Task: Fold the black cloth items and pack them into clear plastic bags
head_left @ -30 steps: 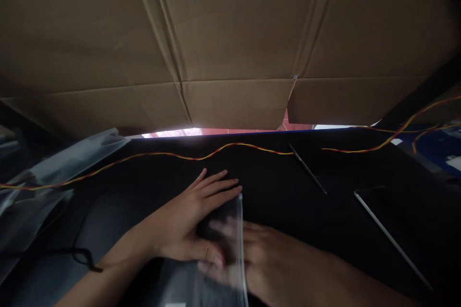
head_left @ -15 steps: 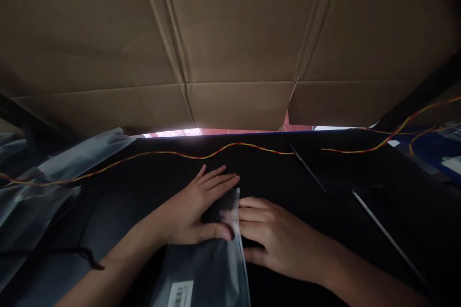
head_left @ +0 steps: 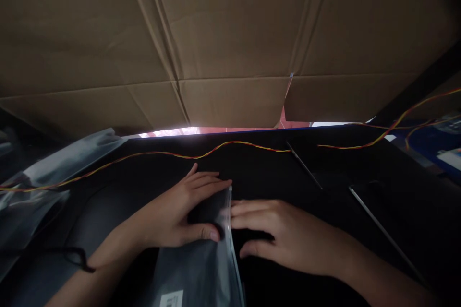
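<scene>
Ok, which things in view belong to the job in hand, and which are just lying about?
In hand:
clear bag with its barcode label
left hand, spread on the bag
right hand, fingers at the bag's right edge

Apparently just lying about:
red-and-yellow wire
clear plastic at the left
farther dark slab
nearer dark slab

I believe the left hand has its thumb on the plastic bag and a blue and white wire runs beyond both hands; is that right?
Not quite: the head view shows the wire is red and yellow. The left hand does have its thumb on the plastic bag.
</scene>
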Tool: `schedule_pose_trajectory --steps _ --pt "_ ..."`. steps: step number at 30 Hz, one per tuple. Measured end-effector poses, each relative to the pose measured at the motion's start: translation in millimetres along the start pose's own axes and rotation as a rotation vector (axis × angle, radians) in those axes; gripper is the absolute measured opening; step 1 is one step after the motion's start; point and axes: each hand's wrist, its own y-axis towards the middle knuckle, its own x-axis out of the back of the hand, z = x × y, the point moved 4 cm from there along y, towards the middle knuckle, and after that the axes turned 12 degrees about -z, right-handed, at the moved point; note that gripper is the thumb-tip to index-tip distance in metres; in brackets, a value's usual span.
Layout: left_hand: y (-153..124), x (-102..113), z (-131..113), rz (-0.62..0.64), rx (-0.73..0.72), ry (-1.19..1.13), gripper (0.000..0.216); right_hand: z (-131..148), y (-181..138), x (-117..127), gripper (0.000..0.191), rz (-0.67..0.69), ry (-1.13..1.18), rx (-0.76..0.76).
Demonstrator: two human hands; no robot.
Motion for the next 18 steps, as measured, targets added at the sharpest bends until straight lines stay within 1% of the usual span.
schedule_pose_trajectory --steps 2,4,8,13,18 --pt "0.9 2.8 0.9 -0.022 0.015 -0.003 0.093 -4.6 1.9 7.9 0.033 -0.061 -0.064 -0.021" --pt "2.3 2.6 -1.0 -0.033 0.03 -0.017 0.089 -8.5 3.0 6.6 0.035 -0.073 -0.151 -0.014" --pt "5.0 -1.6 -8.0 -0.05 0.063 -0.037 0.087 -10.2 2.9 -8.4 0.037 -0.02 -0.233 0.015" --pt "3.4 -2.4 -10.6 -0.095 0.129 -0.156 0.081 -2.6 1.3 -18.5 0.032 -0.004 -0.238 -0.003" --pt "0.8 0.1 -11.1 -0.133 0.15 -0.21 0.08 0.8 -3.7 -31.8 0.032 -0.005 -0.304 0.007"
